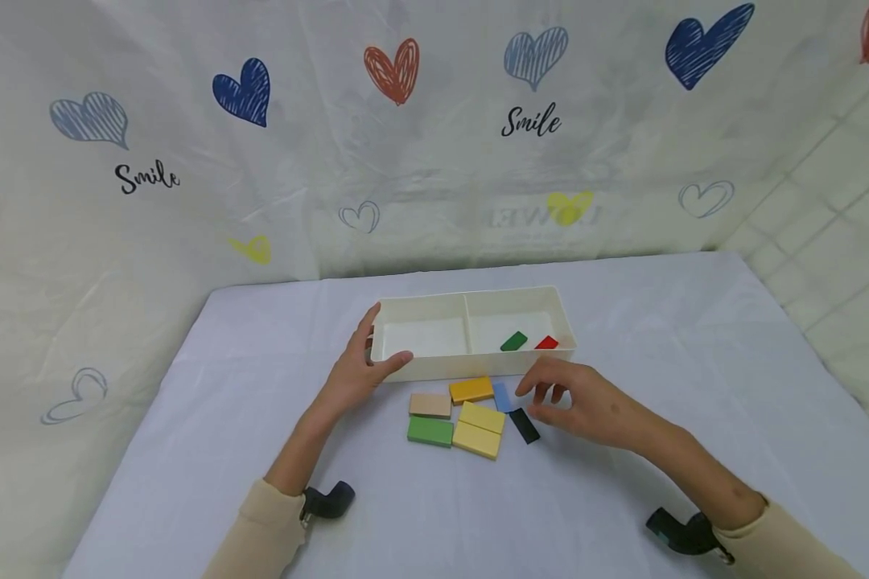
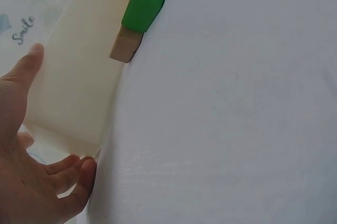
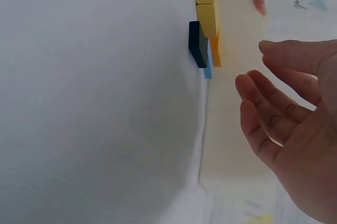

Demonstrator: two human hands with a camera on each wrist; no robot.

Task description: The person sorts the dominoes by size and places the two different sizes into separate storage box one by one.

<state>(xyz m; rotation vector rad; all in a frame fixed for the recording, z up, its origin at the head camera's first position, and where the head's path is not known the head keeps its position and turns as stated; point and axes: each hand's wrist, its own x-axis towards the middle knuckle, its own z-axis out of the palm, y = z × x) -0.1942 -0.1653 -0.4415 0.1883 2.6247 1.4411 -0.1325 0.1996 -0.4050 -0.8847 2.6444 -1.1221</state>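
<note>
Biggest is the pale backdrop (image 1: 434,161), printed with hearts and the word "Smile", beyond the far edge of the bench (image 1: 637,322), which wears a white cloth. Taking the pair of yellow blocks (image 1: 479,442) as the clock's centre and twelve as away from the person, the two-compartment white tray (image 1: 434,369) stands on the bench at twelve o'clock. Cream sleeves (image 1: 782,540) reach in from about seven and four o'clock.

The right hand (image 1: 590,402) hovers between two and three o'clock, its fingers loosely bent and spread, thumb apart from the rest, near the black and blue blocks. The left hand (image 1: 352,376), at ten o'clock, holds the tray's left end, thumb on the front rim and fingers around the end wall. A black wrist camera (image 1: 329,500) is at eight o'clock, its twin at four.

The yellow blocks lie side by side. Around them are a green block (image 1: 430,432) at nine, an orange block (image 1: 471,391) at twelve, a tan block (image 1: 430,405) at ten, a black block (image 1: 525,426) at three and a partly hidden blue block (image 1: 502,396) between one and two.

Inside the tray's right compartment, a small green piece (image 1: 514,342) shows, with a red piece (image 1: 547,343) at its three o'clock.
</note>
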